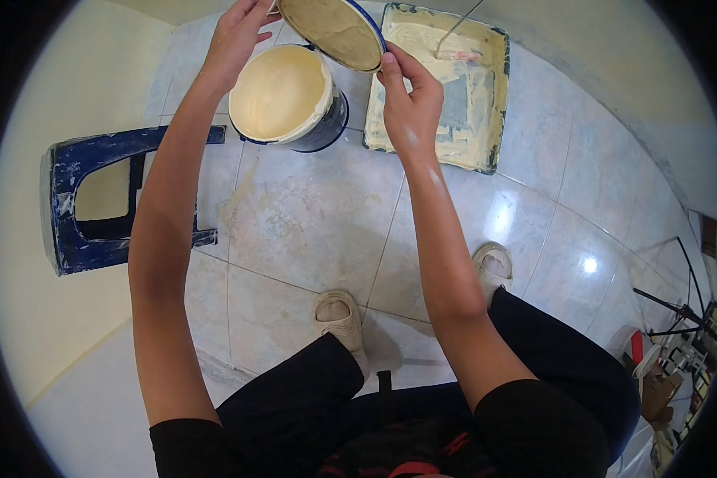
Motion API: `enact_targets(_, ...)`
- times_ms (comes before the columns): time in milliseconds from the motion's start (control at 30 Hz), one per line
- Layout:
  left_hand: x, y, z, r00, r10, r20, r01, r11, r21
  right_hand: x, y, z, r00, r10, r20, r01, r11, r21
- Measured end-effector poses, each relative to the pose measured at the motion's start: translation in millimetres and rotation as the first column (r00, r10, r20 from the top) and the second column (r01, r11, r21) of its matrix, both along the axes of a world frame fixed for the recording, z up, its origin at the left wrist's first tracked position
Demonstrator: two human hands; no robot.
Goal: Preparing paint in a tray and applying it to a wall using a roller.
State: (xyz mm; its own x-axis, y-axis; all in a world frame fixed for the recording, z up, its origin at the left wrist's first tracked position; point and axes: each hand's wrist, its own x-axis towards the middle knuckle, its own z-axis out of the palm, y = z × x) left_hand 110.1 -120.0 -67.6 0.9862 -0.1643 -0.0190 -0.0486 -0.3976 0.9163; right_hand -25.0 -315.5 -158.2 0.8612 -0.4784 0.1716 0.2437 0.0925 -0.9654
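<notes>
A round bucket lid (334, 33), blue-rimmed and coated inside with cream paint, is tilted up at the top of the view. My right hand (411, 89) pinches its right edge between thumb and fingers. At its left edge is my left hand (242, 39), gripping the rim with some fingers spread; the upper part of this grip is cut off by the frame. Just below the lid stands a dark blue paint bucket (325, 128), its inner wall and rim covered in cream paint. Right of the bucket lies a paint tray (454, 113) smeared with cream paint, with a paint roller (459, 56) resting in it.
A paint-spattered blue plastic stool (66, 206) lies on its side by the left wall, partly behind my left forearm. Tiled floor (310, 209) spreads between my sandalled feet and the bucket. A black metal frame (684, 310) and assorted clutter, including cardboard (660, 391), stand at right.
</notes>
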Motion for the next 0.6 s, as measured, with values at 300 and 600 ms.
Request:
enact_targets(300, 1, -18, 8, 0.998, -0.048, 0.032, 0.045, 0.995, 0.084, -21, 26, -8, 1.0, -0.026, -0.006, 0.027, 0.99, 0.137)
enact_targets(600, -5, -31, 28, 0.997, -0.065, 0.045, 0.054, 0.975, 0.217, -29, 25, 0, 0.997, -0.069, 0.036, 0.059, 0.97, 0.234)
